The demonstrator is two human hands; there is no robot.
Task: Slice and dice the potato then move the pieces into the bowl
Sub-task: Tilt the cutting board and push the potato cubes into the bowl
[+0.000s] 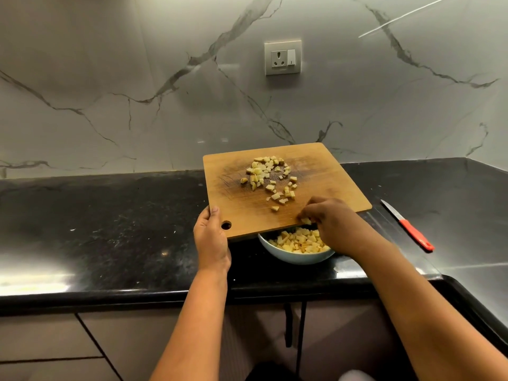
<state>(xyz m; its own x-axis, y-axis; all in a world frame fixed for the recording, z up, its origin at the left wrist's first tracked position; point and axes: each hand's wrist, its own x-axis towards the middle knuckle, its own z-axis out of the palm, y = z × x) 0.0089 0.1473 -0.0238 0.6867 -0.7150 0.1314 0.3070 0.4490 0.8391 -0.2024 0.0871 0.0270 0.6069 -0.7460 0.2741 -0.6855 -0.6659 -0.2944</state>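
On black stone desk (110, 215), against marbled wall: wooden cutting board (324, 171) lifted off surface and tilted, near edge lowest and overhanging white bowl (297, 258). Presumably held so to let diced pieces slide or be swept straight down into bowl. Bowl set just under board lip, partly hidden by it, already well filled with potato dice (299, 242). Remaining potato pieces (270, 176) scattered over middle and far part of board; dicing judged complete, transfer partway.

Left hand (211, 237) grips board's near-left corner beside hanging hole, thumb on top, fingers curled beneath out of sight; carries board's weight.

Right hand (327, 218) at board's near edge above bowl, fingers curled round a few dice, raking them over lip.

Red-handled knife (409, 226) laid aside on desk to right, well apart, untouched.
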